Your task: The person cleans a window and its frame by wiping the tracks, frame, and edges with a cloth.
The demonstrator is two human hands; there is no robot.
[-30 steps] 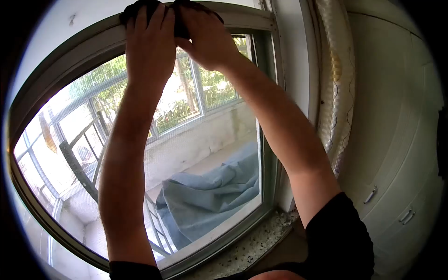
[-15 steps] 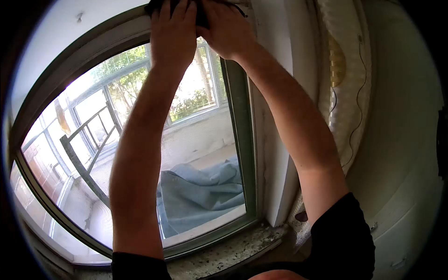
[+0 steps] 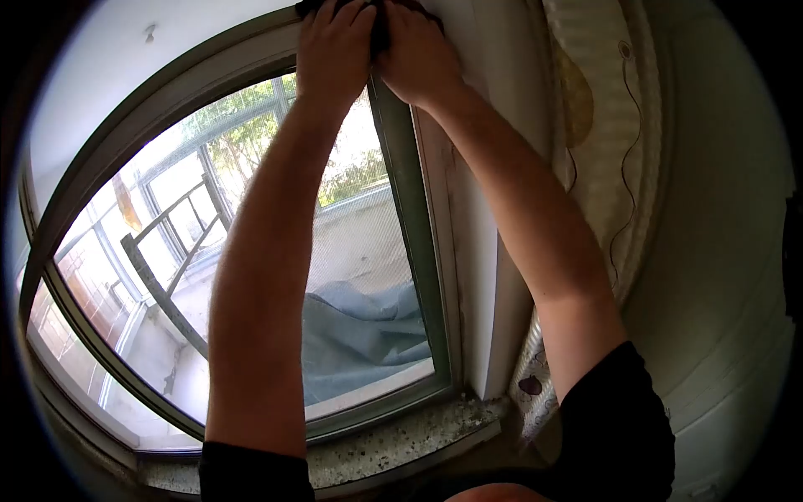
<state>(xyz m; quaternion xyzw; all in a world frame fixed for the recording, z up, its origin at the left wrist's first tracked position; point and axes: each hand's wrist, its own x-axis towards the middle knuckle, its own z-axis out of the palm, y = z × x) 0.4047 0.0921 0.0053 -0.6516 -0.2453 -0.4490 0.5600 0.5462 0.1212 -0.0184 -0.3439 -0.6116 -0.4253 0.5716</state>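
Note:
My left hand [image 3: 336, 54] reaches up to the top corner of the window frame [image 3: 401, 167], fingers curled over a dark cloth [image 3: 381, 32]. Close beside it, my right hand [image 3: 416, 57] also grips this black, bunched-up material. The cloth lies against the upper frame, and most of it is hidden behind my hands or cut off by the top of the view. Both arms stretch upward in front of the window's mesh-covered pane.
A patterned light curtain [image 3: 606, 151] hangs at the right with a thin cord on it. Below runs a speckled stone sill [image 3: 401, 443]. Beyond the window are a blue-grey sheet [image 3: 364, 339] and a metal rack [image 3: 159, 276].
The view has shifted slightly, so the window's right edge sits further left. Both hands stay on the dark cloth at the top corner; the left appears nearer the right edge of the frame.

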